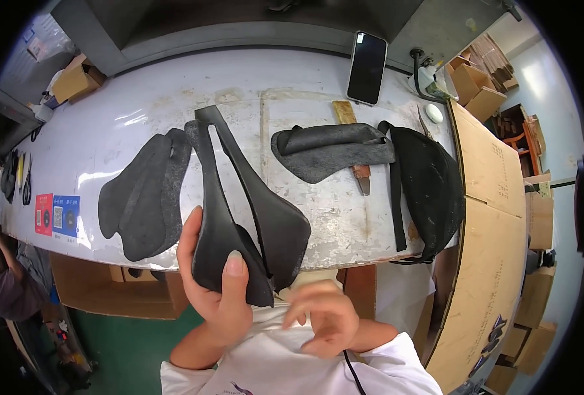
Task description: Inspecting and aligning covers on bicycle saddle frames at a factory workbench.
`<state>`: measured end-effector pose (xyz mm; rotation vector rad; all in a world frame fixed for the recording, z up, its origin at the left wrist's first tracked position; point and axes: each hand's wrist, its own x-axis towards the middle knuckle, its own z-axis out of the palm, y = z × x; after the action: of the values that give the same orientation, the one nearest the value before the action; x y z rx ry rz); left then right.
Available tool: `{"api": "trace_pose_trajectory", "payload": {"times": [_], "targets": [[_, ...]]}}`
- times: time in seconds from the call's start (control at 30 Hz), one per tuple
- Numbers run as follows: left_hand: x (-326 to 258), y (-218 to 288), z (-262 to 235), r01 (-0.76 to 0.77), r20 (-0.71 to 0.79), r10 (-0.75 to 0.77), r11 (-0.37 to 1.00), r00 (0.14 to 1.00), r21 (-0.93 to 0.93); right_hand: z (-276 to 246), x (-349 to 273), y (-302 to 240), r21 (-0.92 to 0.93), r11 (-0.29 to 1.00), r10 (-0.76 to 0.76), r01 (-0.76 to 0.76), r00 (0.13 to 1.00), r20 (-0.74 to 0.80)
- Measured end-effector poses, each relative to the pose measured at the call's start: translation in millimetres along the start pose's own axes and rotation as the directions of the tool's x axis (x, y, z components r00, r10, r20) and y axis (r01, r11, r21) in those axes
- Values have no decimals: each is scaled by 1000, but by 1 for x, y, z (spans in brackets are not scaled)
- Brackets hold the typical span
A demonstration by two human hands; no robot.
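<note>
My left hand [219,289] grips a black bicycle saddle cover [282,230] by its wide lower end, thumb on the near face and fingers around its left edge. A long slot runs down the cover's middle, and its narrow nose points away from me over the table. Close to the cover's lower right edge is my right hand [326,317], fingers apart and slightly blurred, with nothing seen in it. Left of the held cover, several similar black covers [140,197] lie overlapped on the table. Another black piece [331,150], partly folded, rests on the right across a flat tool [344,112] with a metal end.
A phone [367,69] stands at the back. On the right are a black bag [430,191], a white egg-shaped object [433,113] and a large cardboard sheet [489,217]. Red and blue cards [57,214] and scissors [26,187] lie left. Another person [15,289] sits far left.
</note>
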<state>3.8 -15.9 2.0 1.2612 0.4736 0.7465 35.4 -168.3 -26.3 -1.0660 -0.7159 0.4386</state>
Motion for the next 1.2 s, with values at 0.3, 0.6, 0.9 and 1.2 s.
{"api": "trace_pose_trajectory", "payload": {"times": [0.3, 0.6, 0.9, 1.2], "targets": [[1, 3, -4, -54, 32, 51, 993, 998, 110, -17, 22, -18, -659, 689, 58, 302, 883, 466], [-4, -8, -52, -609, 659, 372, 776, 654, 166, -47, 43, -12, -392, 920, 14, -20, 1000, -18], [4, -8, -38, -481, 421, 232, 433, 877, 763, -19, 47, -22, -830, 510, -273, 224, 958, 90], [9, -41, -31, 393, 444, -102, 665, 890, -635, -12, 36, -17, -428, 826, -373, 368, 925, 74]]}}
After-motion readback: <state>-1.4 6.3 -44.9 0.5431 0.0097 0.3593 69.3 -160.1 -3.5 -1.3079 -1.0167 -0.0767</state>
